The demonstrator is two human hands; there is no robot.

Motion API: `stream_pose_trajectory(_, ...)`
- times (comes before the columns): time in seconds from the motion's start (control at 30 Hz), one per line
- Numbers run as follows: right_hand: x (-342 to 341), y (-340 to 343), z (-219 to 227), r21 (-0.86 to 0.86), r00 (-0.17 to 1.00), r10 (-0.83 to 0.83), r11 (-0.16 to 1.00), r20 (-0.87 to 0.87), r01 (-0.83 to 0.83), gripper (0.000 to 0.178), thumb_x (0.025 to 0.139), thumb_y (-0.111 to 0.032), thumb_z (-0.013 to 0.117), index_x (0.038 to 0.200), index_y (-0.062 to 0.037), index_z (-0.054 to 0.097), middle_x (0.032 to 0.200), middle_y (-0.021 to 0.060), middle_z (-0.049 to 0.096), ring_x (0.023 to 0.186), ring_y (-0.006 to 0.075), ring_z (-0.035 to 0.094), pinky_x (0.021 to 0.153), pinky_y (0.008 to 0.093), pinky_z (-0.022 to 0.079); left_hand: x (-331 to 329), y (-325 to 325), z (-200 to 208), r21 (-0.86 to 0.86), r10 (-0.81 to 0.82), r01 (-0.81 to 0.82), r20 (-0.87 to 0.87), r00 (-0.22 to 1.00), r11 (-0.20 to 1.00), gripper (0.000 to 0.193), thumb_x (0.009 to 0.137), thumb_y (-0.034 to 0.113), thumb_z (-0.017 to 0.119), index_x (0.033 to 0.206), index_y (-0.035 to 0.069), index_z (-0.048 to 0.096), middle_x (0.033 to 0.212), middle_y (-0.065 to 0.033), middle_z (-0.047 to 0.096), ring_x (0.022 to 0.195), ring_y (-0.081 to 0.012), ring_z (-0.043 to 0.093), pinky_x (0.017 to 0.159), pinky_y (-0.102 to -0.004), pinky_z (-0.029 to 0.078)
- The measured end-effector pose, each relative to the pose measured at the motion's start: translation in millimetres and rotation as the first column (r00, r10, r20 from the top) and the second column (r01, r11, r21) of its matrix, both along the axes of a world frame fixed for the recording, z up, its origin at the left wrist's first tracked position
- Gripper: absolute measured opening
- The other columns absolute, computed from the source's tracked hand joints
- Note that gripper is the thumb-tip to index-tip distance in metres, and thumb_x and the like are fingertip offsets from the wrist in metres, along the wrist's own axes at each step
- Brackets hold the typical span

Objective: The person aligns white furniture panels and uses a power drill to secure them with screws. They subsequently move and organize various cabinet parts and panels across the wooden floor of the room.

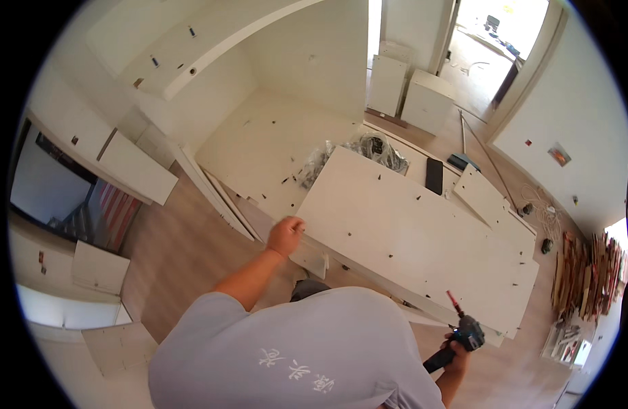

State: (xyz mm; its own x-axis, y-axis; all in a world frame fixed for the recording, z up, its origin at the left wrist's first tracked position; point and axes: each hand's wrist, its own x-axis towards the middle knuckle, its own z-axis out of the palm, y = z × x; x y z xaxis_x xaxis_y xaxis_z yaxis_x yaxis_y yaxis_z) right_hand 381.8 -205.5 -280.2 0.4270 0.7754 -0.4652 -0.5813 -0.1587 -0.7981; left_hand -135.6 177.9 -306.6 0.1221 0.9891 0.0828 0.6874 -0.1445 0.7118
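Note:
My right hand (457, 356) is wrapped round the handle of a dark cordless drill (469, 332), whose long red-tipped bit points away from me over the near right part of a white panel (402, 235). Small dark fittings stand up from the panel's face in several places. By the panel's left end is my left hand (285, 236), its fingers curled closed. Whatever those fingers may hold is too small to make out.
Clear plastic bags of hardware (379, 151) and a black phone-like slab (434, 176) lie beyond the panel. A white cabinet frame (259, 123) stands at far left. Bundled wood strips (579, 276), a coiled cable (547, 215) and a long-handled broom (462, 161) are on the right.

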Motion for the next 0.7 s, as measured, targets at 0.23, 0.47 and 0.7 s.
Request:
stream_pose_trajectory(0.23, -104, 10, 41, -0.162, 0.999, 0.009, 0.987, -0.036, -0.014, 0.051, 0.068, -0.005, 0.073, 0.118, -0.0019, 0.063, 0.094, 0.0143, 0.071, 0.073, 0.0261, 0.069, 0.068, 0.0387, 0.059, -81, 171, -77, 0.017, 0.286, -0.294, -0.288, 0.914, 0.956, 0.027, 0.092, 0.021, 0.066, 0.112, 0.003, 0.068, 0.109, -0.0193, 0.070, 0.101, -0.0376, 0.067, 0.089, -0.0450, 0.053)
stream_pose_trajectory(0.47, -155, 20, 73, -0.214, 1.000, 0.010, 0.977, 0.030, -0.003, 0.050, 0.073, 0.005, 0.074, 0.122, -0.0014, 0.064, 0.099, 0.0147, 0.073, 0.082, 0.0233, 0.070, 0.071, 0.0379, 0.060, -81, 239, -118, -0.245, 0.114, -0.223, -0.391, 0.913, 0.944, 0.031, 0.089, 0.026, 0.071, 0.099, -0.003, 0.068, 0.104, -0.0244, 0.072, 0.101, -0.0411, 0.069, 0.089, -0.0481, 0.053)
stream_pose_trajectory(0.7, -169, 24, 87, -0.175, 0.997, -0.037, 0.983, 0.067, 0.048, 0.050, 0.074, 0.009, 0.073, 0.122, -0.0018, 0.065, 0.101, 0.0144, 0.073, 0.089, 0.0238, 0.071, 0.074, 0.0383, 0.061, -105, 230, -114, -0.158, 0.371, -0.360, 0.042, 0.928, 0.919, 0.022, 0.098, 0.013, 0.063, 0.114, -0.001, 0.061, 0.105, -0.0144, 0.068, 0.080, -0.0254, 0.065, 0.074, -0.0365, 0.053)
